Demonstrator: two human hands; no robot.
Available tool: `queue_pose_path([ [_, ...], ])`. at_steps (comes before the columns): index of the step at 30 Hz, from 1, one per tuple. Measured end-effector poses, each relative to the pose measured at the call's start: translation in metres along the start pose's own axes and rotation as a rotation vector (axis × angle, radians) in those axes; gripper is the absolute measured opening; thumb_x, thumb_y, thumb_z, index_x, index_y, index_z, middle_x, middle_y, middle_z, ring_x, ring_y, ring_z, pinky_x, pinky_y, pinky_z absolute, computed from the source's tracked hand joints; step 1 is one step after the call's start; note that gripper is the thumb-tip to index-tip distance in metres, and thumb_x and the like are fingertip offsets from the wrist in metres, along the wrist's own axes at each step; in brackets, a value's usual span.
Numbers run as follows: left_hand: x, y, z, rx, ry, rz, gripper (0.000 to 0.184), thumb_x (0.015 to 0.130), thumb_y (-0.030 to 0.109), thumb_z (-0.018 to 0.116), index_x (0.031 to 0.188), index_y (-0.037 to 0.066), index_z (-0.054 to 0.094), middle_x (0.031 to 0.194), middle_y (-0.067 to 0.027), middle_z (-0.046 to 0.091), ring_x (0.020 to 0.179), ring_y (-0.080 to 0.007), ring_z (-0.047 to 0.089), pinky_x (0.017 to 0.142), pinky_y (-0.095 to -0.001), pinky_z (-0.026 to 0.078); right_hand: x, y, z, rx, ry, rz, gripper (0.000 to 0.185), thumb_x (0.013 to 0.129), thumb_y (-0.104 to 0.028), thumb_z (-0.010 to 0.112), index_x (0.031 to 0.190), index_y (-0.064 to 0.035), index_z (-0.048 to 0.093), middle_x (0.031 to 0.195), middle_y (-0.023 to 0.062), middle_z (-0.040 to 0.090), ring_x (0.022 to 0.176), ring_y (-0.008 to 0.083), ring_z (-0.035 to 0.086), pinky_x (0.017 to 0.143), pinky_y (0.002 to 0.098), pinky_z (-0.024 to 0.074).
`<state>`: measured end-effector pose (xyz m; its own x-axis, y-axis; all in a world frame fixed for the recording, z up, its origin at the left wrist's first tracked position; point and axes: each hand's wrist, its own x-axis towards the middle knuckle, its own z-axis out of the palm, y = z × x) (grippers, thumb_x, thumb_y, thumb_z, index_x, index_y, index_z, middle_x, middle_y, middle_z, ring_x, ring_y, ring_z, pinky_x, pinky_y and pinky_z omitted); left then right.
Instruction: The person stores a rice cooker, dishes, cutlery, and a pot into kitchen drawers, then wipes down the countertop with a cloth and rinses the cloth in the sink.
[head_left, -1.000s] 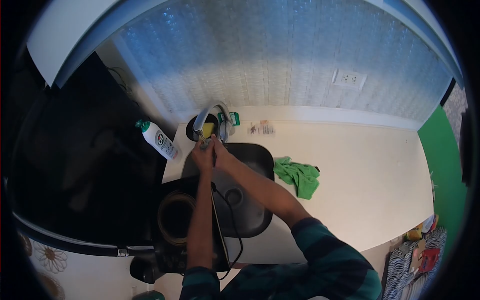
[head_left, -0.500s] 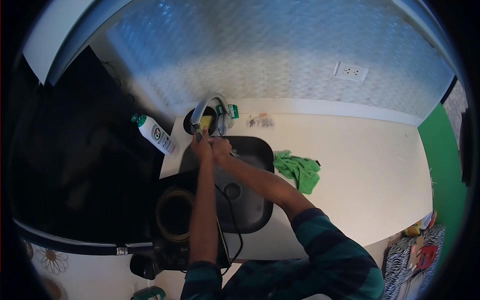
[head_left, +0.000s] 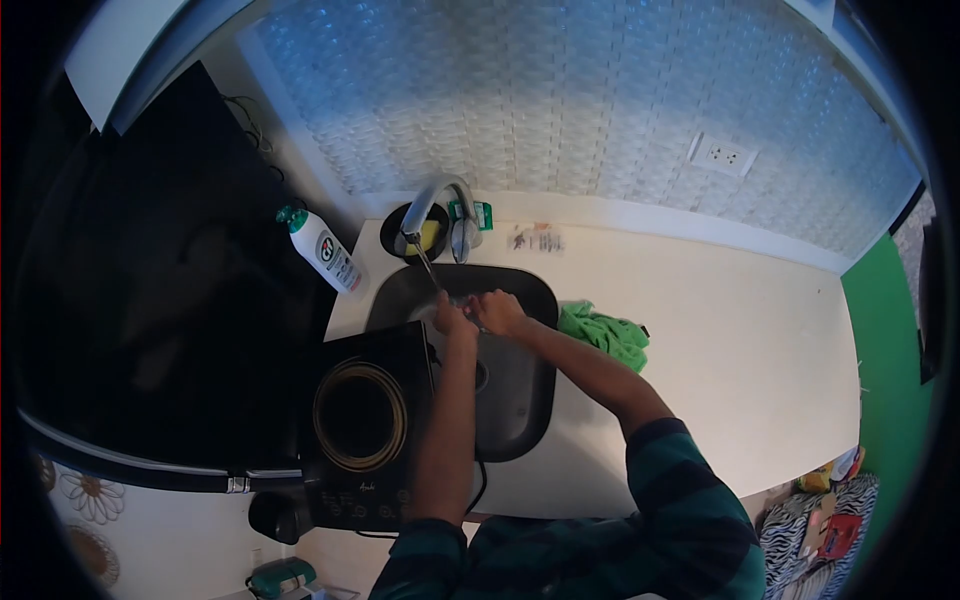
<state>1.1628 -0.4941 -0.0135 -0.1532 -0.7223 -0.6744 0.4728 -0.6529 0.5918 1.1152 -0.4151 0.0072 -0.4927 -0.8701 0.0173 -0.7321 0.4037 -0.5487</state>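
A stream of water runs from the curved metal faucet [head_left: 440, 195] into the dark sink [head_left: 530, 425]. My left hand [head_left: 455, 316] is closed where the stream comes down, inside the sink's outline. Close beside it on the right, my right hand [head_left: 498, 312] has its fingers curled in. Something small and pale shows between the two hands, too small and blurred to name. Behind the sink, a black bowl [head_left: 393, 236] holds a yellow sponge [head_left: 429, 236].
An induction cooktop [head_left: 360, 417] overlaps the sink's left side, with its cord in front. A white cleaner bottle [head_left: 322, 250] with a green cap stands at the back left. A green cloth [head_left: 605, 335] lies right of the sink. A wall outlet [head_left: 722, 155] is above the counter.
Both hands have come down and right from the faucet's spout, lower over the sink. Running water now shows below the spout. The whole view has shifted slightly.
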Motion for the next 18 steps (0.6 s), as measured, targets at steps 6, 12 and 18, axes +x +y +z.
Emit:
queue_pose_path([
  [6, 0.007, -0.008, -0.013, 0.159, -0.001, -0.057, 0.033, 0.080, 0.024, 0.061, 0.097, -0.004, 0.055, 0.085, -0.0119, 0.058, 0.062, -0.0222, 0.056, 0.054, -0.0352, 0.046, 0.015, -0.004, -0.029, -0.332, 0.393, -0.243, 0.065, 0.070, -0.009, 0.054, 0.130, -0.0071, 0.030, 0.135, 0.0095, 0.031, 0.096, 0.0294, 0.056, 0.073, 0.0383, 0.0485],
  [12, 0.035, -0.020, -0.029, 0.222, -0.274, -0.171, 0.041, 0.079, 0.027, 0.062, 0.108, -0.001, 0.052, 0.103, -0.0103, 0.055, 0.085, -0.0240, 0.056, 0.068, -0.0357, 0.047, 0.024, 0.010, -0.015, -0.438, 0.163, -0.330, 0.080, 0.064, -0.001, 0.054, 0.137, -0.0132, 0.021, 0.144, 0.0034, 0.015, 0.113, 0.0243, 0.045, 0.080, 0.0372, 0.0463],
  [18, -0.010, 0.001, -0.027, 0.506, -0.687, 0.067, 0.042, 0.080, 0.033, 0.061, 0.110, 0.004, 0.053, 0.103, -0.0066, 0.055, 0.095, -0.0202, 0.051, 0.083, -0.0335, 0.039, 0.021, 0.038, -0.030, 0.481, -0.101, -0.266, 0.058, 0.075, -0.009, 0.055, 0.130, -0.0139, 0.039, 0.139, 0.0075, 0.027, 0.115, 0.0198, 0.043, 0.085, 0.0326, 0.0401],
])
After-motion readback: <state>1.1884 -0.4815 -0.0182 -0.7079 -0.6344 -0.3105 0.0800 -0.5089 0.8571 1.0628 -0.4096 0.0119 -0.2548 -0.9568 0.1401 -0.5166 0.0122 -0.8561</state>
